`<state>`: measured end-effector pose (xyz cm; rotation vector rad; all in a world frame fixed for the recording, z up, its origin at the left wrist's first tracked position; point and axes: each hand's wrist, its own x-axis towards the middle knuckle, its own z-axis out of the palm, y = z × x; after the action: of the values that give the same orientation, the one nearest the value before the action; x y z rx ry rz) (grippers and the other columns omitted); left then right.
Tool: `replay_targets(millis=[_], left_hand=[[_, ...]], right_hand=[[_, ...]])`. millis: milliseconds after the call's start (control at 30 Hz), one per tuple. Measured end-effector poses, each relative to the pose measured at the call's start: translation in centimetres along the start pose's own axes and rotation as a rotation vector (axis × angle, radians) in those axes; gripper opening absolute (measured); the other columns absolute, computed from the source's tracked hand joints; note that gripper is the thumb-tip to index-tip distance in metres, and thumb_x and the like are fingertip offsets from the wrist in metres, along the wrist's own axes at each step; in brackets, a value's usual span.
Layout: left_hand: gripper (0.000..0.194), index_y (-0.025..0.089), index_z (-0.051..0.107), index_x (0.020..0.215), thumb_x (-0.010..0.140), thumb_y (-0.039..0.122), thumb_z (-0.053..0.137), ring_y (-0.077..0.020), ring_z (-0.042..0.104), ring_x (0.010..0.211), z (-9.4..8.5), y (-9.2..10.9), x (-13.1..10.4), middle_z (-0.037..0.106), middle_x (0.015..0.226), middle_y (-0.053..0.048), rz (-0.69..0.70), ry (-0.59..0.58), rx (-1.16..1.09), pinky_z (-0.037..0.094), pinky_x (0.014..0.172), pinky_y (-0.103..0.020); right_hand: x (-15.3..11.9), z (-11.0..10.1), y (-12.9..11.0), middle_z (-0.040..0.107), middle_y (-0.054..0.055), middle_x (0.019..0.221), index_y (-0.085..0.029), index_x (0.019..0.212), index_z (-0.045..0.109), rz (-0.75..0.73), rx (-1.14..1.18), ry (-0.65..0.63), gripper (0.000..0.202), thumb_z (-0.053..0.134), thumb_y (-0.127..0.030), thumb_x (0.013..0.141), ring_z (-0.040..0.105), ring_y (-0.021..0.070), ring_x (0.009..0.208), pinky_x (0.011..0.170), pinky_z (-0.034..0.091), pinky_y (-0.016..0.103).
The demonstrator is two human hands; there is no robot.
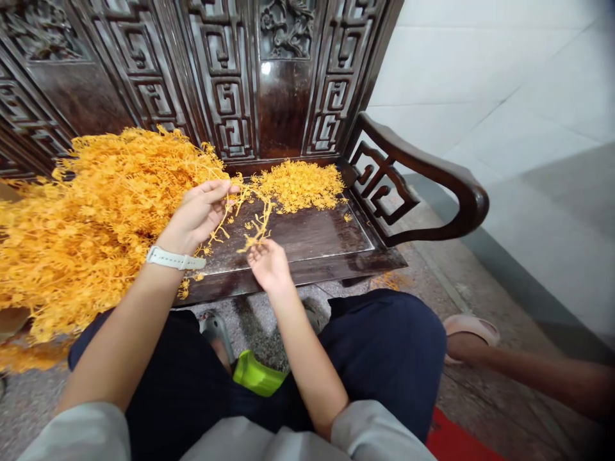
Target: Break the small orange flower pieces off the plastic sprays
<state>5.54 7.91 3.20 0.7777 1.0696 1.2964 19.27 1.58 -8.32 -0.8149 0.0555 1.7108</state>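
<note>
My left hand [204, 208], with a pale watch band [175, 258] at the wrist, pinches a thin orange plastic sprig [225, 218] over the bench seat. To its right and lower, my right hand [269, 261] has its fingers curled at the lower end of a branching orange stem [261, 225]. A large heap of orange sprigs [110, 211] lies left of my left hand. Beyond both hands, a smaller pile of orange pieces [302, 186] rests on the dark wooden seat [321, 234].
The carved bench back [283, 102] stands behind the piles, and a curved armrest [432, 166] bounds the right side. Below are a bright green object [258, 374] and a red one [459, 442]. Another person's leg and pink slipper [480, 330] show at right.
</note>
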Motion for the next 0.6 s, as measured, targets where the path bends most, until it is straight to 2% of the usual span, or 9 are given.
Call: replay_targets(millis=[100,167,233,367,500,567,600], left_hand=[[0.013,0.012,0.071,0.088,0.092,0.004,0.079,-0.0074,0.069,0.063,0.3,-0.1,-0.3,0.082,0.092,-0.006,-0.048,0.018,-0.015,0.056,0.056,-0.015],[0.011,0.013,0.072,0.089,0.094,0.004,0.077,-0.007,0.07,0.063,0.3,-0.2,-0.5,0.084,0.097,-0.007,-0.059,0.009,-0.005,0.056,0.055,-0.014],[0.013,0.014,0.071,0.089,0.093,0.004,0.078,-0.0065,0.07,0.063,0.2,-0.2,-0.7,0.085,0.101,-0.008,-0.047,0.003,-0.001,0.056,0.055,-0.013],[0.018,0.014,0.068,0.082,0.089,0.003,0.081,-0.0053,0.066,0.059,0.2,-0.1,-0.9,0.085,0.104,-0.01,-0.014,-0.008,-0.005,0.058,0.055,-0.013],[0.022,0.014,0.064,0.078,0.089,0.002,0.078,-0.0038,0.06,0.053,0.4,-0.2,-1.2,0.085,0.105,-0.014,-0.017,-0.035,0.015,0.052,0.049,-0.011],[0.021,0.014,0.063,0.079,0.089,0.002,0.077,-0.003,0.056,0.05,0.5,-0.4,-1.4,0.085,0.104,-0.015,-0.049,-0.088,0.052,0.049,0.046,-0.01],[0.02,0.014,0.064,0.079,0.089,0.003,0.078,-0.0031,0.055,0.049,0.6,-0.5,-1.6,0.085,0.102,-0.015,-0.067,-0.115,0.075,0.048,0.046,-0.011]], right_hand=[[-1.7,1.3,2.1,0.068,-0.001,0.074,-0.017,0.091,0.067,0.122,0.011,-0.157,0.008,0.068,-0.013,0.084,0.056,0.0094,0.057,0.057,0.046,0.02],[-3.0,2.1,3.0,0.07,-0.001,0.076,-0.018,0.096,0.07,0.23,0.042,-0.333,0.007,0.071,-0.021,0.091,0.056,0.0099,0.059,0.059,0.047,0.021],[-4.1,2.7,3.5,0.069,-0.001,0.076,-0.017,0.099,0.072,0.288,0.077,-0.457,0.014,0.073,-0.031,0.097,0.053,0.0093,0.059,0.059,0.046,0.021],[-5.1,3.3,2.6,0.063,-0.002,0.074,-0.019,0.099,0.073,0.163,0.12,-0.464,0.029,0.072,-0.047,0.102,0.045,0.0088,0.057,0.056,0.041,0.021],[-4.8,3.2,-0.2,0.059,-0.002,0.074,-0.024,0.103,0.072,-0.023,0.172,-0.448,0.043,0.056,-0.064,0.107,0.043,0.0113,0.058,0.056,0.041,0.023],[-4.5,3.0,-1.5,0.062,-0.001,0.078,-0.025,0.105,0.073,-0.074,0.191,-0.415,0.042,0.053,-0.062,0.109,0.046,0.0122,0.06,0.057,0.044,0.025],[-4.3,2.8,-2.0,0.064,-0.001,0.08,-0.025,0.106,0.073,-0.093,0.185,-0.4,0.035,0.057,-0.056,0.109,0.049,0.0122,0.062,0.059,0.046,0.025]])
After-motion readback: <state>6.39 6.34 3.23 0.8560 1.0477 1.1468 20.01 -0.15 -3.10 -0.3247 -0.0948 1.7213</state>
